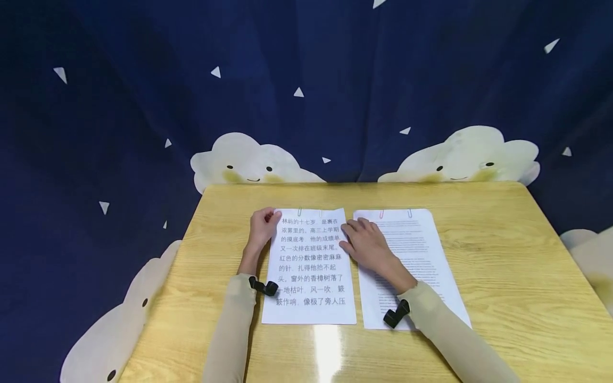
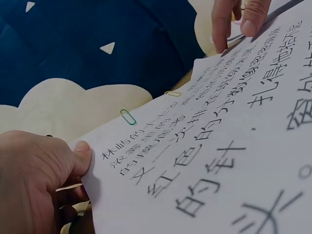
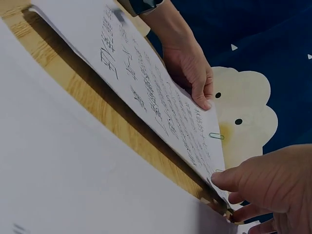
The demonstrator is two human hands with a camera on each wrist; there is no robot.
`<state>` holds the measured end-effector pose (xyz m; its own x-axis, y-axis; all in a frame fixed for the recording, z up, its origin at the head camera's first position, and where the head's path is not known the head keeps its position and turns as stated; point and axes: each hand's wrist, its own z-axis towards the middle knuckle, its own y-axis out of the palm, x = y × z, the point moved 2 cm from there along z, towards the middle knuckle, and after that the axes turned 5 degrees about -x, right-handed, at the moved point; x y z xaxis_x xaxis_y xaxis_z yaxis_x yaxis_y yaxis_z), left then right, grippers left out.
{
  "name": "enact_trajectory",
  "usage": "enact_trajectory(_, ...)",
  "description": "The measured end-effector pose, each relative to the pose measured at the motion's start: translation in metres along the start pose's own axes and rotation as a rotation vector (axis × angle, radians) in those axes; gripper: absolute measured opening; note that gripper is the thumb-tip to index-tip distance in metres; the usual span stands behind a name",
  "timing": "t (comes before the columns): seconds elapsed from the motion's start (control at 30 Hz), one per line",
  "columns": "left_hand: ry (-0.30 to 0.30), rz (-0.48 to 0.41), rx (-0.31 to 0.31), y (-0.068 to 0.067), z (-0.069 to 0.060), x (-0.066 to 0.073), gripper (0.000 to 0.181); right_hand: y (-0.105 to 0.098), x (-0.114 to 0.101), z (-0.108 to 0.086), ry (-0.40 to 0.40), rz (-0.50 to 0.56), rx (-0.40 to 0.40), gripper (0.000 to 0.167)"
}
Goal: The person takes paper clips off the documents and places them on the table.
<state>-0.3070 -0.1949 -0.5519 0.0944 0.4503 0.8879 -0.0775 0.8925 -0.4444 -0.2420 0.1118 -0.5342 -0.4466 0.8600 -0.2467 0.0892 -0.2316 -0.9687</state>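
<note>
Two hands at a pair of clipped papers on a wooden bench [image 1: 503, 255]. The left hand [image 1: 262, 229] pinches the upper left edge of the large-print paper [image 1: 311, 271], its thumb on the printed face; this paper extends from the left hand's fingertips rightward to the right hand [image 1: 366, 246]. The right hand is loosely spread at the paper's upper right edge, a gap showing between thumb and fingers; whether the thumb tip presses the sheet cannot be told. Between the hands, along the top edge, sit a green clip [image 2: 128, 117], nearer the left hand, and a yellow clip [image 2: 172, 93]. The small-print paper [image 1: 416, 255] lies partly beneath the right hand and forearm and extends to their right, with a pink clip [image 1: 381, 214] and a blue clip [image 1: 409, 213] beyond the right hand's fingers. Beyond both hands hangs a dark blue curtain [image 1: 287, 53] with white clouds.
</note>
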Motion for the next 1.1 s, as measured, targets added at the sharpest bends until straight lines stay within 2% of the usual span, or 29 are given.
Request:
enact_trajectory(0.2,0.045,-0.025,0.003,-0.004,0.004,0.003,0.017,-0.002,0.002,0.000,0.014,-0.001,0.001,0.051)
enact_trajectory(0.33,0.042,-0.018,0.009,-0.003,0.005,0.004,0.016,-0.003,0.002,-0.001,0.025,0.013,-0.012,0.050)
enact_trajectory(0.67,0.026,-0.051,0.013,-0.007,0.005,0.012,0.015,-0.012,0.004,0.003,0.036,0.113,0.122,0.048)
enact_trajectory(0.8,0.020,-0.029,-0.009,-0.011,0.003,0.018,0.014,-0.017,0.003,0.005,0.017,0.199,0.217,0.045)
enact_trajectory(1.0,0.053,-0.038,-0.026,-0.014,0.000,0.027,0.014,-0.028,0.005,0.005,0.015,0.287,0.469,0.037)
enact_trajectory(1.1,0.085,-0.073,-0.044,-0.014,-0.003,0.034,0.014,-0.037,0.006,0.004,0.002,0.323,0.557,0.034)
